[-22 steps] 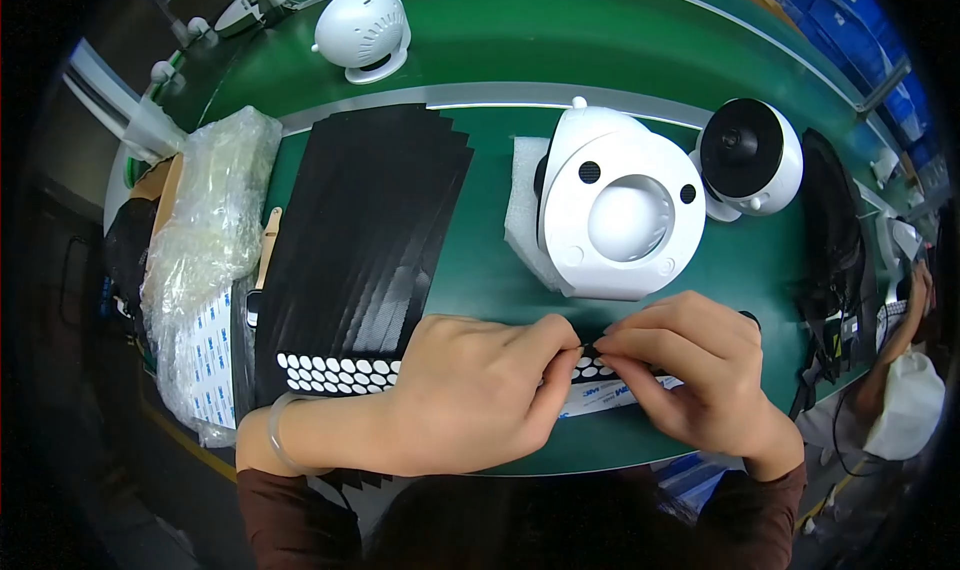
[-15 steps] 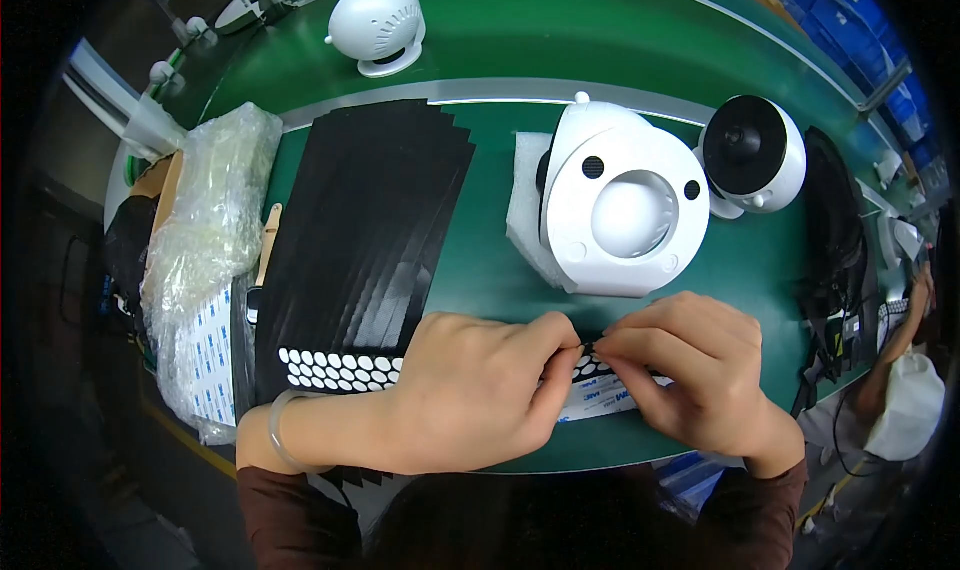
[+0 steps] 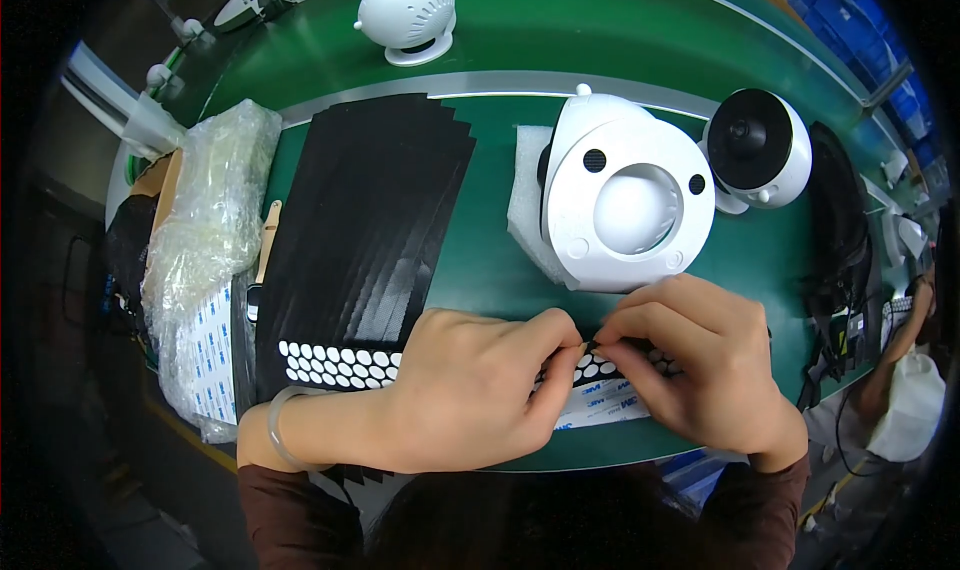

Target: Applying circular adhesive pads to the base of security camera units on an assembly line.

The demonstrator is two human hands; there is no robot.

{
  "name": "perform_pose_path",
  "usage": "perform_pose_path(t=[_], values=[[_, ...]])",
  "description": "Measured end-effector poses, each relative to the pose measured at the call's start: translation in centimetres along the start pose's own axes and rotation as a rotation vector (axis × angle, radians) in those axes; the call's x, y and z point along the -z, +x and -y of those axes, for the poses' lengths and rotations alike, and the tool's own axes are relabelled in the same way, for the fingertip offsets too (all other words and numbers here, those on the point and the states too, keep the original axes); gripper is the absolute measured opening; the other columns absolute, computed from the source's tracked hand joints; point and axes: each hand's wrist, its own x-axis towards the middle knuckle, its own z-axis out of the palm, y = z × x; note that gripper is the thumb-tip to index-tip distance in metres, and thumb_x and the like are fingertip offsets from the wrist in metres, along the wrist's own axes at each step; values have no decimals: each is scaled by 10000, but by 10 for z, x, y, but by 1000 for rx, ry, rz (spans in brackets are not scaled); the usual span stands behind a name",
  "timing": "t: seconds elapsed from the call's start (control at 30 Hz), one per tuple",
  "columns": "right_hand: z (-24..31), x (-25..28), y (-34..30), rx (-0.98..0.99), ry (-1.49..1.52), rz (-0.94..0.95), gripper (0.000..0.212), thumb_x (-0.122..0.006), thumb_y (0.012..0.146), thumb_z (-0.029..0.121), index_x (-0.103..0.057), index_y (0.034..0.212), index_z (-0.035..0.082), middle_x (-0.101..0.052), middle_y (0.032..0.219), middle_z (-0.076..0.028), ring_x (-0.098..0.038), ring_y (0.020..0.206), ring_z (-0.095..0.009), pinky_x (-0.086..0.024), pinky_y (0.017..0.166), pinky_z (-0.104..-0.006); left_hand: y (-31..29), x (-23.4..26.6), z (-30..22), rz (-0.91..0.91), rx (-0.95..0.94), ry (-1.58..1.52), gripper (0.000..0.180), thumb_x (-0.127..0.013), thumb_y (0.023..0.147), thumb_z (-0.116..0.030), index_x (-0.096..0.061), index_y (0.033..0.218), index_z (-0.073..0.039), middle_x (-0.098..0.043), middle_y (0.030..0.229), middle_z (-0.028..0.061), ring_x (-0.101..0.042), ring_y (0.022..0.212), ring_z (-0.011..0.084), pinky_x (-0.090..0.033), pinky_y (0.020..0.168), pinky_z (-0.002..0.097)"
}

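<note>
A black strip [image 3: 345, 355] covered in rows of white round stickers lies along the near side of the green table. My left hand [image 3: 480, 385] is closed, with thumb and forefinger pinching the strip's far edge. My right hand [image 3: 700, 360] pinches right beside it; whatever small thing lies between its fingertips is hidden. A white backing sheet with blue print [image 3: 605, 402] shows under the strip between my hands. Just beyond them a white rounded device [image 3: 565, 245] lies with its ring-shaped base upward, with two black round pads on that base, against white foam [image 3: 525, 205].
Black sheets [image 3: 370, 200] lie stacked at left, beside a wooden stick [image 3: 268, 240] and a bubble-wrapped bundle [image 3: 215, 200]. A black-faced white device [image 3: 755, 150] stands at right, near black cables [image 3: 835, 230]. Another white device [image 3: 408, 15] sits on the green belt [image 3: 560, 30] behind.
The white device on the belt has moved right and slightly away. My right hand has shifted slightly, its fingertips still beside the left's. My left hand stays nearly in place.
</note>
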Motion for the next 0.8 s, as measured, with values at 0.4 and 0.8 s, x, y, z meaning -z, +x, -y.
perform_pose_path(t=[0.4,0.8], values=[[0,-2,-1,75,16,-57,132,-652,620,13,-594,736,38,-589,736,-61,-581,639,-212,-457,538,-279,2,4,-1,69,81,13,32,-605,717,-31,-585,740,-42,-613,621,73,-620,533,198,-474,490,259],[1,-6,24,-99,153,-316,66,-594,749,-29,-593,806,4,-627,869,-55,-526,683,-75,-375,564,-186,7,1,3,62,173,44,296,-544,760,-111,-399,998,-11,-501,446,97,-509,384,302,-382,383,394]])
